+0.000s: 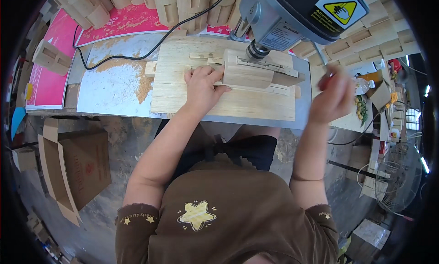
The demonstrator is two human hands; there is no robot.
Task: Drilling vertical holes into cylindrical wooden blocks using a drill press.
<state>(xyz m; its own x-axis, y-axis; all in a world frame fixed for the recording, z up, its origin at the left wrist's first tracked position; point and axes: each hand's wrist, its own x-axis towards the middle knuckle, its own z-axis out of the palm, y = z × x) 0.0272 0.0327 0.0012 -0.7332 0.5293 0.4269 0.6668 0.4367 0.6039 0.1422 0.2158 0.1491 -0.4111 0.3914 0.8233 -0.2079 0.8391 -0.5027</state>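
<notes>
A pale wooden block (247, 79) with a rounded side lies in a wooden jig board (256, 104) beneath the drill press (276, 24). The chuck (257, 50) is right over the block's slotted upper face; the bit's tip cannot be made out. My left hand (204, 85) rests on the board at the block's left end, its fingers bent and its thumb along the near side, gripping that end. Slightly blurred, my right hand (336, 97) is closed around the red knob of the drill press lever (319, 53).
Carved wooden pieces (187, 8) stand in rows behind, with more stacked at right. A black cable (151, 56) crosses the sawdust-covered metal tabletop (105, 92). One lone wooden piece (51, 57) stands at left. An open cardboard box (84, 168) and a fan (398, 177) flank me.
</notes>
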